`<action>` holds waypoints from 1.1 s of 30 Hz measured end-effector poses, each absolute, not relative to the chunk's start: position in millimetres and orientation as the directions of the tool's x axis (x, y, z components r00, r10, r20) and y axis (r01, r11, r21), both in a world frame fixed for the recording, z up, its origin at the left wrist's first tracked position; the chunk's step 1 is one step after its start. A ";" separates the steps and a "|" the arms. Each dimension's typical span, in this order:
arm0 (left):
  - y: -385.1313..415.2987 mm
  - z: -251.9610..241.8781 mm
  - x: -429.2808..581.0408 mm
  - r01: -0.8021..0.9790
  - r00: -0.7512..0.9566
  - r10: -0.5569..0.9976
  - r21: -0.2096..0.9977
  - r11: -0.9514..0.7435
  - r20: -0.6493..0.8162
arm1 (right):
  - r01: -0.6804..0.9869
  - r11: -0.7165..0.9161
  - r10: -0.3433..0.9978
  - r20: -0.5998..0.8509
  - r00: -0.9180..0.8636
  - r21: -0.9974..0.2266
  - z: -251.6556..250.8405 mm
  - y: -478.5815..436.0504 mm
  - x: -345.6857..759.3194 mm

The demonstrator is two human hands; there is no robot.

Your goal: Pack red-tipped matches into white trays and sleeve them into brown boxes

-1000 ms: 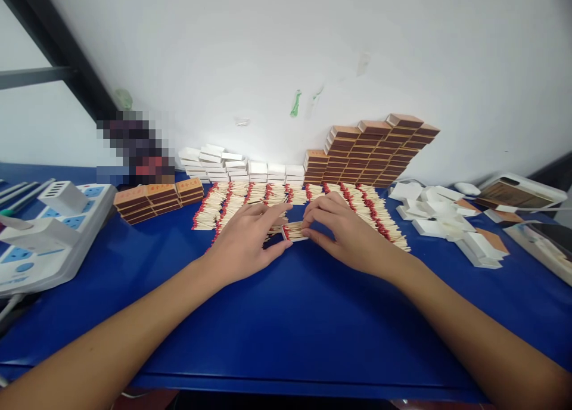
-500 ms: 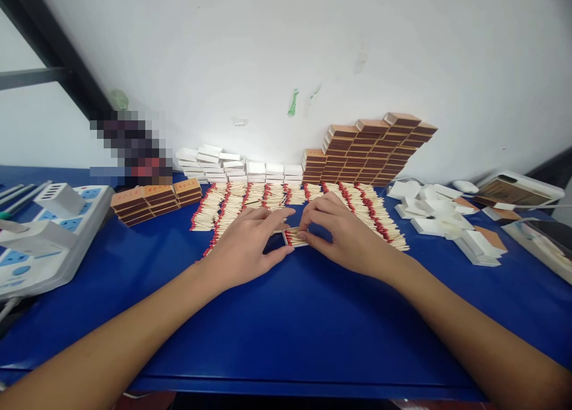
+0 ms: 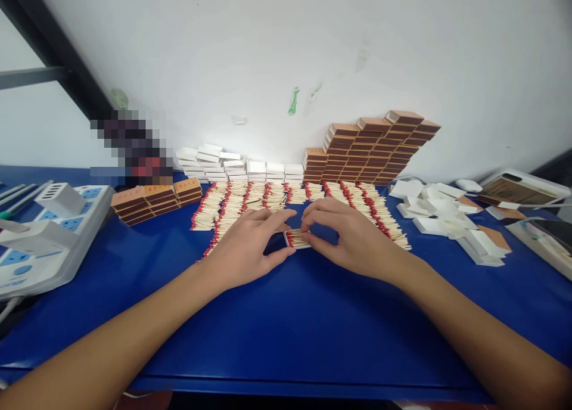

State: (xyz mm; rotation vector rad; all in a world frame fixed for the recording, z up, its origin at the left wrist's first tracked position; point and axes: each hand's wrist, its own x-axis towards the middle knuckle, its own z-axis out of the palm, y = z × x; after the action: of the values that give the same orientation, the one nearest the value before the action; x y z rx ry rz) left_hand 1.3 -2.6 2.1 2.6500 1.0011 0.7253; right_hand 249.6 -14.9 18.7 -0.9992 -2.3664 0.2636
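A small white matchbox tray [image 3: 298,246] lies on the blue table between my hands, with red-tipped matches [image 3: 295,238] in it. My left hand [image 3: 250,243] is open at the tray's left side, thumb and fingers apart, with nothing visible between them. From the right, my right hand [image 3: 342,234] reaches over the tray with thumb and index finger pinched close together on the matches. Its fingers cover the tray's right end. Beyond both hands, loose matches [image 3: 257,195] are spread in several rows.
White trays [image 3: 257,171] are stacked along the wall, beside a tall stack of brown matchboxes [image 3: 357,154]. More matchboxes [image 3: 156,201] stand at left, near a power strip [image 3: 84,243]. Folded white card pieces [image 3: 440,210] lie at right, near a phone [image 3: 552,237].
My right hand has shifted very slightly right over the tray. A pale stick beside my left fingers no longer shows. My left hand is nearly still.
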 end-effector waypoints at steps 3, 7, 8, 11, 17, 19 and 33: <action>-1.6 2.0 1.1 0.558 0.647 0.670 0.372 -0.741 0.364 | 0.588 0.690 0.723 0.381 -0.576 -0.422 18.2 -16.9 250.7; -1.6 1.8 1.3 0.551 0.652 0.667 0.378 -0.744 0.360 | 0.594 0.690 0.724 0.383 -0.574 -0.414 14.9 -15.5 252.7; -1.9 1.7 1.4 0.549 0.652 0.665 0.379 -0.745 0.363 | 0.594 0.692 0.722 0.391 -0.571 -0.411 14.2 -15.0 252.9; -3.1 1.9 1.3 0.536 0.655 0.656 0.381 -0.753 0.375 | 0.598 0.691 0.723 0.400 -0.563 -0.406 12.8 -14.0 252.5; -5.8 3.8 0.8 0.507 0.677 0.635 0.389 -0.769 0.373 | 0.619 0.683 0.730 0.391 -0.561 -0.388 12.1 -15.8 250.5; -6.3 4.5 0.9 0.500 0.680 0.633 0.397 -0.769 0.370 | 0.629 0.674 0.738 0.392 -0.550 -0.387 12.3 -16.4 250.3; -4.9 6.5 0.6 0.523 0.673 0.654 0.404 -0.751 0.345 | 0.581 0.711 0.703 0.401 -0.587 -0.396 13.1 -16.6 251.2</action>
State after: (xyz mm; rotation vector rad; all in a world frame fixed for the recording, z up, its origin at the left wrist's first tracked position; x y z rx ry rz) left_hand 0.6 -4.9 6.5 2.6172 0.9423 0.6953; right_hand 251.2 -16.6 13.1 -0.9779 -2.3777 0.3012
